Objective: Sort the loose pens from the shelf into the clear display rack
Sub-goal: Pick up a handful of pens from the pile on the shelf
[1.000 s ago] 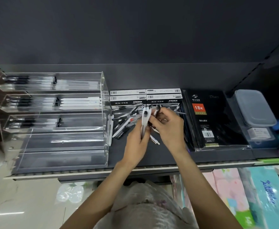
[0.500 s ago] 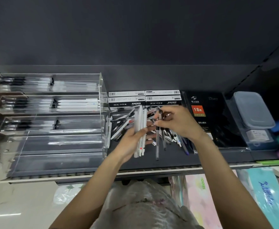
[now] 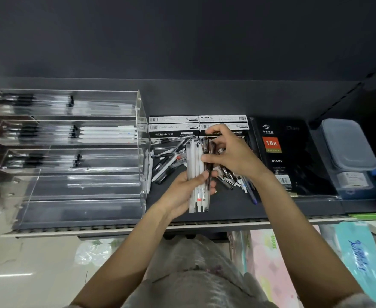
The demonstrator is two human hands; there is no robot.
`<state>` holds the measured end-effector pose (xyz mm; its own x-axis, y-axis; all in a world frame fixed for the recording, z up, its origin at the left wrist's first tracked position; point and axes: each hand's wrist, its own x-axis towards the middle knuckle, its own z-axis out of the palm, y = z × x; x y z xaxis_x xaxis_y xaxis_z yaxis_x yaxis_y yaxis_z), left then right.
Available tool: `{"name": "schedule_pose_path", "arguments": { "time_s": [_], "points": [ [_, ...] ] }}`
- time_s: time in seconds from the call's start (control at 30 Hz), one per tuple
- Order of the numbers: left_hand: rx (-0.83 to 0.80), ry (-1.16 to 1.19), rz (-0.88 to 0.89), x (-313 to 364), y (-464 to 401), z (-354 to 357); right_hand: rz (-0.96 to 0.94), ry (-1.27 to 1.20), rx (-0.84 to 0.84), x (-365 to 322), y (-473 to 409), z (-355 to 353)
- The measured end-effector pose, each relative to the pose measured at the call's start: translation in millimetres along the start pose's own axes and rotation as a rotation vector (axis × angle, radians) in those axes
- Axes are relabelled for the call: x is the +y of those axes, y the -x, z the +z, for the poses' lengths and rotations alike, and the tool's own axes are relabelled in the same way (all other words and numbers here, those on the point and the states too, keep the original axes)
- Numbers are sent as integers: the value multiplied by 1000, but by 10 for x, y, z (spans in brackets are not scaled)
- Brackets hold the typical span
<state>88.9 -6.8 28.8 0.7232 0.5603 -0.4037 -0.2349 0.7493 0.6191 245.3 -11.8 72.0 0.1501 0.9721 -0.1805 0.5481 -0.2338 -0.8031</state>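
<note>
The left hand (image 3: 183, 192) has its fingers (image 3: 204, 175) curled around a bundle of white pens (image 3: 195, 174), held roughly upright above the dark shelf (image 3: 227, 207). The right hand (image 3: 231, 155) pinches a dark pen (image 3: 207, 161) against the bundle's right side, thumb and fingertips closed on its barrel. Behind both hands lies a loose pile of pens (image 3: 171, 158) (black, white and clear ones mixed) in front of stacked pen boxes (image 3: 173, 126). To the left stands the clear display rack (image 3: 75, 161); its upper three tiers hold pens laid flat, the lower tiers look bare. A black diary (image 3: 278, 152) lies to the right, a lidded plastic box (image 3: 347, 145) beyond it.
</note>
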Motion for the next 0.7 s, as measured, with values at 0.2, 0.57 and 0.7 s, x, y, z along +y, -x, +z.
{"name": "schedule_pose_path", "arguments": {
  "time_s": [0.2, 0.57, 0.7],
  "points": [
    [174, 235, 292, 70, -48, 84, -67, -113, 494, -10, 495, 180],
    [196, 234, 400, 37, -94, 181, 378, -880, 283, -20, 814, 697],
    [146, 330, 403, 59, -121, 122, 406, -790, 262, 99, 929, 654]
  ]
}}
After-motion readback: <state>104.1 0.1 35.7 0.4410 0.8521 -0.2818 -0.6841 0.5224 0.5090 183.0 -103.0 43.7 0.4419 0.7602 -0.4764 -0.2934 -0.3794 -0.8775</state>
